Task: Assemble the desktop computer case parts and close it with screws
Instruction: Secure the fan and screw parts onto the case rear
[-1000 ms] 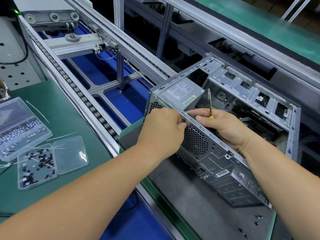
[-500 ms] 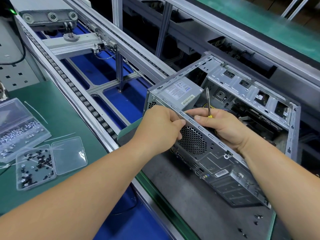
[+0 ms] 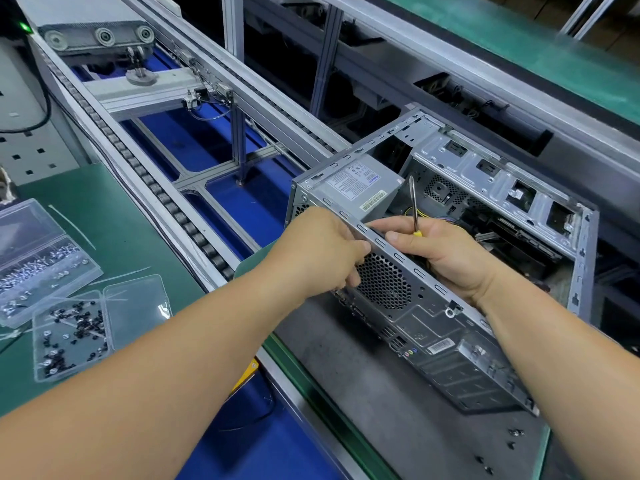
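Grey conveyor pallet (image 3: 363, 375) is carrying an open computer case (image 3: 433, 327) lying on its side.
Its long axis is running from near left to far right, with the perforated rear panel facing the viewer. At the case's near top rail, the left hand (image 3: 322, 251) is curling its fingers against the rear panel; the right hand (image 3: 440, 254) is gripping a screwdriver (image 3: 413, 206), shaft pointing up. Left of the case, a screw box (image 3: 69, 337) is lying open.

head-worn view, looking down, close
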